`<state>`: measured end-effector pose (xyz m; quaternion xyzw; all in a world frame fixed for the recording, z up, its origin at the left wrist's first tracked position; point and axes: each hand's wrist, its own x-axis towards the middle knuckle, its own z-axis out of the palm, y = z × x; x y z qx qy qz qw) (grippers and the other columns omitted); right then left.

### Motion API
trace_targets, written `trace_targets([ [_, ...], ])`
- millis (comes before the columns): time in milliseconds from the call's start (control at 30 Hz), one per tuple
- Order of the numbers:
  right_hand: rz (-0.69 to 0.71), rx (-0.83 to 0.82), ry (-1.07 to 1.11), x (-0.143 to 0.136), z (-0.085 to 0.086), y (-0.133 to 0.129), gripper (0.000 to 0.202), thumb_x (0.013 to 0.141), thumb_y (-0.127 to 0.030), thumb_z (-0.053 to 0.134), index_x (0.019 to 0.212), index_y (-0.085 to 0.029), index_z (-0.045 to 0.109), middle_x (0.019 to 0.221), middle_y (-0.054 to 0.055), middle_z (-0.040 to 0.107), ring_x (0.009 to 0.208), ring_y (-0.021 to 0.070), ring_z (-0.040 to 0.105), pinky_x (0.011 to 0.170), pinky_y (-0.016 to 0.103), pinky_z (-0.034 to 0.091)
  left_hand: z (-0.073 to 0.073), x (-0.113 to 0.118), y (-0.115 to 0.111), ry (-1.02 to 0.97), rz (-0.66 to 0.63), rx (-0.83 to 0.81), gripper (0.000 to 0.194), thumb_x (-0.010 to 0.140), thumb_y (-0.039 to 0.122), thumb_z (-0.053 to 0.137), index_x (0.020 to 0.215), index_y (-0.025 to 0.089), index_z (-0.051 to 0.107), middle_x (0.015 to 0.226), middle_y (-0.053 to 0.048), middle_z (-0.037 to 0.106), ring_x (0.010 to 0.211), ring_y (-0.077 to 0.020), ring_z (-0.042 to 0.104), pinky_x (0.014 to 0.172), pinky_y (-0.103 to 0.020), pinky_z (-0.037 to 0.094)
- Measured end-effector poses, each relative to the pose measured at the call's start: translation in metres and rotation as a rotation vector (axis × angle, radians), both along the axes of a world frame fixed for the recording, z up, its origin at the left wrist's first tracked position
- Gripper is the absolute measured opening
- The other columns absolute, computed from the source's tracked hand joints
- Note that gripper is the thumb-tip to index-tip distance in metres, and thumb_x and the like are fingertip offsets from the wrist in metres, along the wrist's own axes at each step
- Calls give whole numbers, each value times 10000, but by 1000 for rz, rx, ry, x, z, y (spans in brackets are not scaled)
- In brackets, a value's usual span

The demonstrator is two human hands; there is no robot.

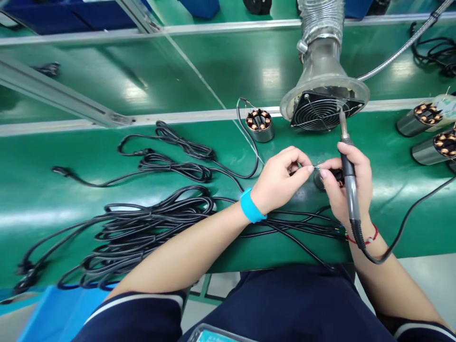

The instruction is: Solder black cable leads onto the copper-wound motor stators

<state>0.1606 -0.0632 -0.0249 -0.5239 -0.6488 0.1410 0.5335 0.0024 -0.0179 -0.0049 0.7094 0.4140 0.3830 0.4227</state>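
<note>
My left hand (281,178) is closed in a pinch on the stripped end of a black power cord, where thin coloured wires (316,167) show at the fingertips. Close against it, my right hand (351,183) keeps a soldering iron (349,183) between thumb and palm, its tip pointing up and away. The thumb and a finger of that hand also pinch at the thin wires. Partly hidden behind the right fingers stands a motor stator (321,180). Another stator (260,126), wound with copper, stands upright farther back, with a black cord wired to it.
A fume extractor hood (322,102) with a fan grille hangs just beyond my hands. Bundled black power cords (156,223) cover the bench's left side. More stators (422,118) stand at the right. The iron's cable (402,232) loops past my right wrist. A blue bin (67,313) is at lower left.
</note>
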Motion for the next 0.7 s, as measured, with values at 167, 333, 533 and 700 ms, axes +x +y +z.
trace_targets([
  [167, -103, 14, 15, 13, 8, -16, 398, 933, -261, 573, 1328, -296, 550, 923, 27, 733, 883, 210, 703, 830, 410, 576, 0, 4, -2, 39, -2, -59, 121, 781, 117, 567, 672, 167, 551, 726, 11, 543, 642, -103, 475, 638, -243, 412],
  [333, -166, 160, 46, 23, -2, -39, 320, 869, -275, 660, 1188, -272, 659, 882, 29, 671, 625, 168, 615, 585, 348, 506, 1, 7, -5, 82, -16, 40, 144, 773, 80, 563, 662, 166, 531, 738, 12, 536, 636, -95, 460, 659, -247, 419],
  [533, -26, 306, 23, 26, -11, -49, 163, 853, -196, 607, 997, -184, 683, 641, -9, 551, 513, 121, 461, 487, 292, 380, -2, 8, -5, 134, -15, 135, 153, 777, 59, 548, 669, 166, 528, 730, 16, 549, 630, -92, 455, 656, -235, 436],
  [700, -22, 245, 11, 24, -6, -51, 183, 808, -120, 589, 955, -191, 672, 656, -4, 558, 545, 133, 478, 498, 296, 380, -4, 9, -4, 147, -11, 162, 148, 776, 58, 551, 673, 163, 537, 717, 18, 544, 621, -89, 457, 640, -231, 435],
])
